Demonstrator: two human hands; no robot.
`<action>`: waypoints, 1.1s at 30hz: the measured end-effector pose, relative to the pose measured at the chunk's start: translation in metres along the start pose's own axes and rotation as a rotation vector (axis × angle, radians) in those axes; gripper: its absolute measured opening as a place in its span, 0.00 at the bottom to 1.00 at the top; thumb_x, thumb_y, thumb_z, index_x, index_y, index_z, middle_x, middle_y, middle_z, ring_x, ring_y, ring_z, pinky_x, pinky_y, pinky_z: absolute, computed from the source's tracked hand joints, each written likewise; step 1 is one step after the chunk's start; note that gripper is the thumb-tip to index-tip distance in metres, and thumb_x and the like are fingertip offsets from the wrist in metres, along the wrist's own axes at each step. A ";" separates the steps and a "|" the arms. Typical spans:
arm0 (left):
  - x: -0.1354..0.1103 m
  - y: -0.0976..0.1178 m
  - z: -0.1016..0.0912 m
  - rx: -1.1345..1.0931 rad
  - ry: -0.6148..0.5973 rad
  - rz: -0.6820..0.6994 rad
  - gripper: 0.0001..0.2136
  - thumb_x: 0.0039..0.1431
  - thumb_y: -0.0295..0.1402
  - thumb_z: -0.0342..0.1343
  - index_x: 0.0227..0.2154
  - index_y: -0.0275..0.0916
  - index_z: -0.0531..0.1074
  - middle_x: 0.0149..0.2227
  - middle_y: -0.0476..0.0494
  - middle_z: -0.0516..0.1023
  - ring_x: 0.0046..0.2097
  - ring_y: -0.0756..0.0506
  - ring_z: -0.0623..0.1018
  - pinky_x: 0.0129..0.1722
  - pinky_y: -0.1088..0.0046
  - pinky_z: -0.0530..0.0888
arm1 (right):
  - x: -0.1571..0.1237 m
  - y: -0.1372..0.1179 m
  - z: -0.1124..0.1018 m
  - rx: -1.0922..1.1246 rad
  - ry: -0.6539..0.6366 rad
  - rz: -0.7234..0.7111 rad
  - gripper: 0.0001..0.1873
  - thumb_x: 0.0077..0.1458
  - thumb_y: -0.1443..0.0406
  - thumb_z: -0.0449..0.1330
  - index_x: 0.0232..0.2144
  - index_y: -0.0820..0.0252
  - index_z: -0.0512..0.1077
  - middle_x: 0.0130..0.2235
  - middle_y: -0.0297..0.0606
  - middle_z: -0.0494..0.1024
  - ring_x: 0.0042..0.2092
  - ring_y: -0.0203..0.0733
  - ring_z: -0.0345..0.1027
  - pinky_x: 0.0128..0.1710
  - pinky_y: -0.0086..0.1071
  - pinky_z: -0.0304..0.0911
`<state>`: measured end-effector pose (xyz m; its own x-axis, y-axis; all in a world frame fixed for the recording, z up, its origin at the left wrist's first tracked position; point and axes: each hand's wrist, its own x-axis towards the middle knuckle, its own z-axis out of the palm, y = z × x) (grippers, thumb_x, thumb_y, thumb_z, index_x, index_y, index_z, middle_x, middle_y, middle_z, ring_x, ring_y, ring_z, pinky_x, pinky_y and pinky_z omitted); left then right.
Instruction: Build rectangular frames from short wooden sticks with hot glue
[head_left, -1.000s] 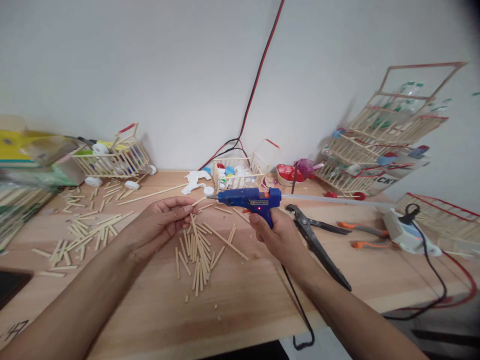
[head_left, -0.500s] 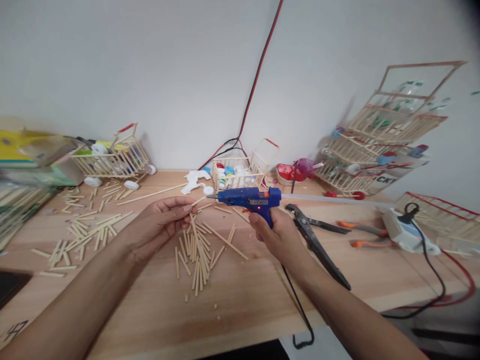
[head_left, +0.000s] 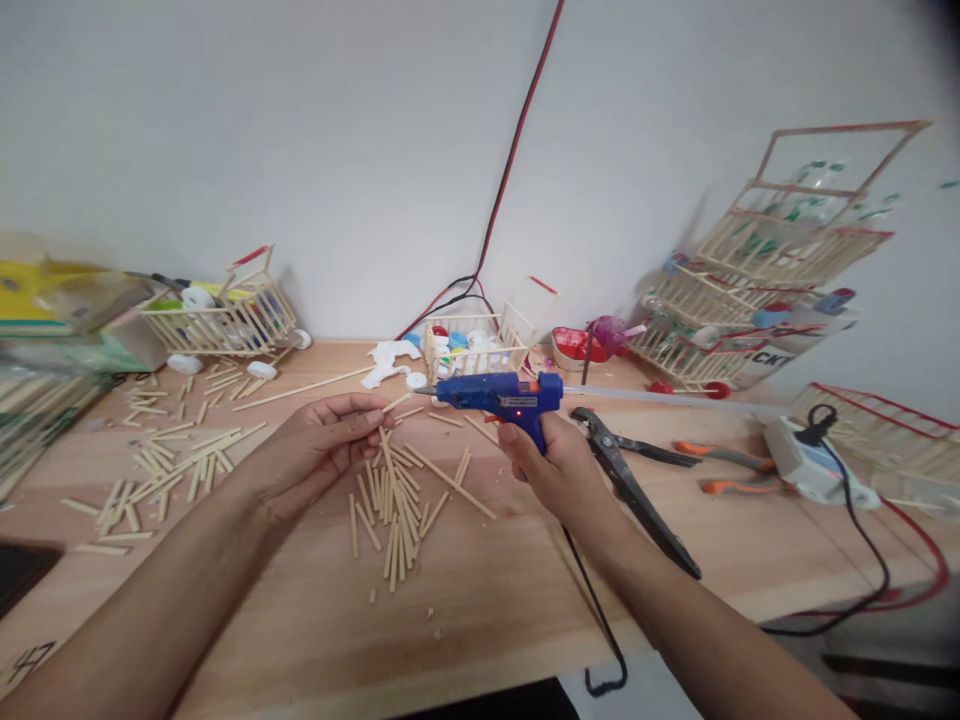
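My right hand (head_left: 556,470) grips the handle of a blue hot glue gun (head_left: 499,393), a finger on the trigger, its red light on and nozzle pointing left. A clear glue stick (head_left: 660,398) juts from its back. My left hand (head_left: 322,445) pinches a short wooden stick (head_left: 397,403) between thumb and fingertips, the stick's end close to the nozzle. Below both hands lies a pile of cut wooden sticks (head_left: 394,500) on the wooden table (head_left: 487,590).
More sticks (head_left: 176,450) are scattered left. Small stick-built carts stand at the back left (head_left: 225,315), centre (head_left: 480,345) and stacked right (head_left: 765,280). Black pliers (head_left: 637,490), orange-handled pliers (head_left: 720,470) and a white power strip (head_left: 810,465) lie right. The gun's black cord (head_left: 596,620) drops over the table's front edge.
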<state>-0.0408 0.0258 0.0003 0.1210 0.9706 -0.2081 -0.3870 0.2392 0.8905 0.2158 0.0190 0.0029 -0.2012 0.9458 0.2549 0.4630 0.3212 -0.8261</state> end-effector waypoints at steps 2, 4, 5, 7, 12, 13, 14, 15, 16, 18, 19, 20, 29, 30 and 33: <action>0.000 0.000 0.000 0.000 0.005 -0.008 0.08 0.45 0.24 0.66 0.31 0.32 0.77 0.29 0.45 0.79 0.26 0.54 0.75 0.27 0.82 0.74 | 0.001 0.001 0.000 0.060 -0.019 0.005 0.22 0.58 0.49 0.53 0.29 0.62 0.68 0.23 0.33 0.67 0.23 0.32 0.57 0.22 0.25 0.53; -0.001 0.001 0.001 0.001 0.010 -0.015 0.08 0.45 0.24 0.66 0.31 0.32 0.77 0.28 0.45 0.79 0.26 0.54 0.75 0.27 0.82 0.74 | 0.002 -0.001 0.000 0.132 -0.042 0.007 0.22 0.58 0.49 0.53 0.27 0.63 0.68 0.23 0.32 0.67 0.23 0.31 0.57 0.22 0.24 0.53; -0.002 0.002 0.002 0.000 0.011 -0.015 0.08 0.45 0.24 0.66 0.30 0.32 0.77 0.28 0.45 0.79 0.26 0.54 0.75 0.27 0.82 0.74 | 0.003 -0.002 0.000 0.181 -0.057 0.016 0.22 0.58 0.49 0.53 0.26 0.63 0.68 0.22 0.32 0.67 0.22 0.30 0.57 0.21 0.24 0.52; -0.002 0.002 0.003 -0.001 0.011 -0.011 0.08 0.44 0.24 0.67 0.29 0.32 0.77 0.27 0.45 0.79 0.26 0.54 0.74 0.26 0.82 0.74 | 0.004 -0.005 -0.001 0.311 -0.103 0.052 0.23 0.58 0.49 0.53 0.27 0.63 0.68 0.21 0.31 0.66 0.21 0.29 0.55 0.19 0.23 0.50; -0.002 0.001 0.003 -0.004 0.002 -0.001 0.09 0.41 0.25 0.68 0.29 0.32 0.78 0.27 0.44 0.80 0.25 0.54 0.75 0.25 0.82 0.73 | 0.009 -0.009 -0.004 0.647 -0.278 0.157 0.23 0.56 0.46 0.52 0.32 0.61 0.66 0.23 0.33 0.70 0.19 0.29 0.55 0.15 0.22 0.45; -0.002 0.001 0.003 -0.006 -0.009 0.003 0.09 0.42 0.25 0.68 0.29 0.32 0.78 0.28 0.44 0.80 0.25 0.54 0.75 0.25 0.82 0.73 | 0.010 -0.009 -0.004 0.684 -0.301 0.178 0.24 0.56 0.45 0.52 0.32 0.61 0.66 0.22 0.33 0.70 0.17 0.29 0.54 0.14 0.22 0.44; -0.002 0.000 0.003 -0.005 -0.020 0.005 0.08 0.42 0.25 0.68 0.29 0.32 0.78 0.28 0.44 0.80 0.25 0.54 0.75 0.25 0.82 0.73 | 0.011 -0.008 -0.005 0.708 -0.314 0.200 0.25 0.56 0.44 0.51 0.31 0.61 0.66 0.21 0.32 0.70 0.16 0.28 0.52 0.13 0.22 0.42; -0.002 0.000 0.003 -0.004 -0.029 0.003 0.08 0.42 0.25 0.68 0.29 0.32 0.78 0.28 0.43 0.80 0.25 0.54 0.75 0.25 0.82 0.73 | 0.012 -0.008 -0.005 0.725 -0.309 0.216 0.25 0.56 0.44 0.51 0.31 0.61 0.66 0.20 0.32 0.70 0.15 0.27 0.49 0.12 0.22 0.40; -0.002 0.000 0.003 -0.004 -0.035 0.002 0.08 0.43 0.24 0.68 0.28 0.32 0.78 0.28 0.43 0.80 0.25 0.54 0.75 0.25 0.82 0.73 | 0.013 -0.008 -0.006 0.739 -0.289 0.225 0.26 0.55 0.44 0.52 0.31 0.62 0.66 0.20 0.32 0.70 0.14 0.26 0.47 0.11 0.22 0.38; -0.003 0.000 0.004 -0.007 -0.043 -0.004 0.07 0.43 0.24 0.67 0.28 0.32 0.78 0.28 0.43 0.80 0.25 0.54 0.75 0.25 0.82 0.73 | 0.014 -0.010 -0.008 0.758 -0.227 0.222 0.24 0.54 0.45 0.54 0.32 0.61 0.66 0.22 0.33 0.72 0.14 0.25 0.47 0.11 0.22 0.37; -0.003 0.000 0.004 -0.008 -0.045 -0.010 0.07 0.43 0.24 0.67 0.28 0.32 0.78 0.28 0.43 0.80 0.25 0.54 0.75 0.25 0.82 0.73 | 0.013 -0.012 -0.010 0.765 -0.200 0.209 0.23 0.54 0.46 0.56 0.32 0.61 0.66 0.24 0.34 0.73 0.15 0.25 0.48 0.11 0.21 0.38; -0.004 0.001 0.005 -0.010 -0.046 -0.012 0.08 0.42 0.24 0.67 0.28 0.32 0.77 0.28 0.43 0.80 0.24 0.54 0.75 0.25 0.82 0.73 | 0.012 -0.014 -0.013 0.767 -0.184 0.192 0.22 0.53 0.47 0.58 0.33 0.61 0.65 0.26 0.35 0.74 0.16 0.26 0.50 0.11 0.21 0.40; -0.007 0.003 0.008 -0.033 -0.065 0.009 0.09 0.42 0.24 0.68 0.29 0.32 0.77 0.28 0.45 0.79 0.25 0.55 0.74 0.25 0.83 0.73 | -0.033 -0.025 -0.053 0.601 -0.161 0.270 0.18 0.56 0.51 0.58 0.33 0.62 0.65 0.27 0.35 0.73 0.19 0.26 0.52 0.14 0.21 0.43; -0.007 0.002 0.008 -0.044 -0.058 0.009 0.08 0.43 0.23 0.67 0.30 0.32 0.77 0.28 0.44 0.79 0.25 0.54 0.74 0.25 0.83 0.73 | -0.040 -0.024 -0.055 0.567 -0.213 0.321 0.19 0.55 0.51 0.59 0.33 0.62 0.65 0.28 0.36 0.73 0.20 0.26 0.54 0.14 0.21 0.44; -0.005 0.001 0.008 -0.076 -0.020 0.022 0.08 0.44 0.20 0.65 0.30 0.32 0.77 0.29 0.44 0.80 0.24 0.55 0.74 0.25 0.83 0.73 | -0.058 -0.022 -0.057 0.519 -0.368 0.407 0.20 0.54 0.50 0.59 0.36 0.62 0.65 0.28 0.37 0.74 0.21 0.27 0.55 0.15 0.21 0.44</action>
<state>-0.0346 0.0210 0.0059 0.1297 0.9751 -0.1796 -0.4583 0.2196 0.8613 0.2666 -0.0404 0.0345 -0.4184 0.8786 -0.2301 0.1146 -0.2002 -0.9730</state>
